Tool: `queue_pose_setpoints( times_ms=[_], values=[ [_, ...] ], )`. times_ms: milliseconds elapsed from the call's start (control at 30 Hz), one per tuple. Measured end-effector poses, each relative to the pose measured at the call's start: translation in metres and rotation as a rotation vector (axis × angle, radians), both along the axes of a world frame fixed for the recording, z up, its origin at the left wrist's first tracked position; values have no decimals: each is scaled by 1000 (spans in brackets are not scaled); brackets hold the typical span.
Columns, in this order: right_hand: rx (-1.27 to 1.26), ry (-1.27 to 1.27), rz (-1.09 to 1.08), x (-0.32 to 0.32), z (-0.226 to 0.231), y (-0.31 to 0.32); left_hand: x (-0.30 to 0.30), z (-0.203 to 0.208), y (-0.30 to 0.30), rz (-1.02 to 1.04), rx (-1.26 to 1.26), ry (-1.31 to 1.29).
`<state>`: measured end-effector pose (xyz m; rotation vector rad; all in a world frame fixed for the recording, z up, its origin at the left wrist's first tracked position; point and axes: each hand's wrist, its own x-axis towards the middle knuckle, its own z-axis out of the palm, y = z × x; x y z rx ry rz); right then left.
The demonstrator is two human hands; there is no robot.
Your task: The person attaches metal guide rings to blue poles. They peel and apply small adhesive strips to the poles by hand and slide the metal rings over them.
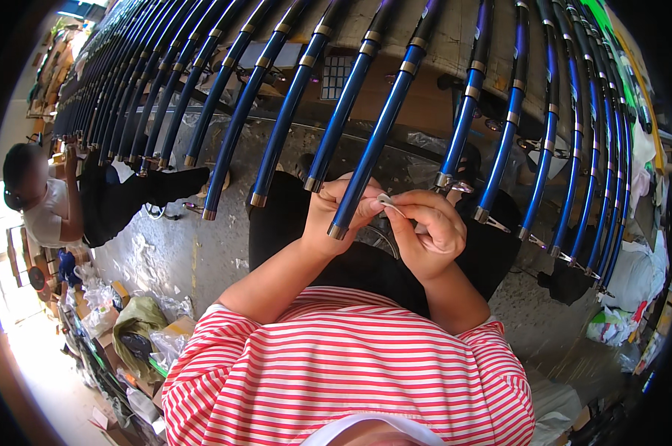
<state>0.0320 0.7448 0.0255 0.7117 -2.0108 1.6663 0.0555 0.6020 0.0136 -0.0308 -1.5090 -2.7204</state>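
Both my hands meet in front of my body, close to the lower ends of a row of glossy blue rods. My left hand (322, 223) is closed, its thumb and finger pinching one side of a small white strip (391, 205). Part of this hand is hidden behind the nearest blue rod (374, 152), which slants down past it to a metal end ring. From the other side, my right hand (431, 229) pinches the same strip between thumb and forefinger, its other fingers curled. Whether the strip is paper or tape I cannot tell.
Many more blue rods with metal rings (282, 145) hang out toward me on both sides. Small metal clips (497, 223) dangle at some right-hand ends. A seated person (53, 197) is at the left. Bags and boxes (139, 334) lie at the lower left, white plastic (637, 271) at the right.
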Motion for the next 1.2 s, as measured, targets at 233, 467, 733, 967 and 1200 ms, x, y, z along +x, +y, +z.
queue_pose_setpoints(
  times_ms=[233,467,733,967,1200],
  values=[
    [-17,-20,-17,2,1,-2,-3,0,1,-18,108,-2],
    [-197,-171,235,7,3,3,-28,7,-16,-269,514,-313],
    [-279,-207,488,-7,14,0,-44,-9,-14,-526,802,-145],
    [-253,-190,531,-8,14,-2,-46,-8,-13,-572,896,-140],
    [-274,-210,577,-8,12,-1,-48,-8,-12,-599,930,-138]
  ],
)
